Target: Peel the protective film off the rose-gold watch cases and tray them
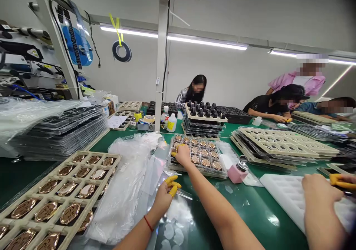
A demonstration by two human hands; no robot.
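Note:
My left hand (166,193), with yellow finger cots and a red string at the wrist, hovers over clear plastic film (175,229); its fingers are apart and nothing shows in them. My right hand (184,155) reaches to the left side of a clear plastic tray (204,173) filled with rose-gold, watch-case-like pieces. Its cot-covered fingertips close around one rose-gold piece (174,150) in that tray, partly hidden by the fingers. On the left, a beige compartment tray (59,159) carries more rose-gold pieces (66,188).
A pink pump bottle (237,172) stands right of the clear tray. Plastic bags (122,190) lie between the trays. Another person's hand (319,190) is over white foam (283,194) at right. Stacked trays (275,142) and a post (162,57) stand beyond; people work across the table.

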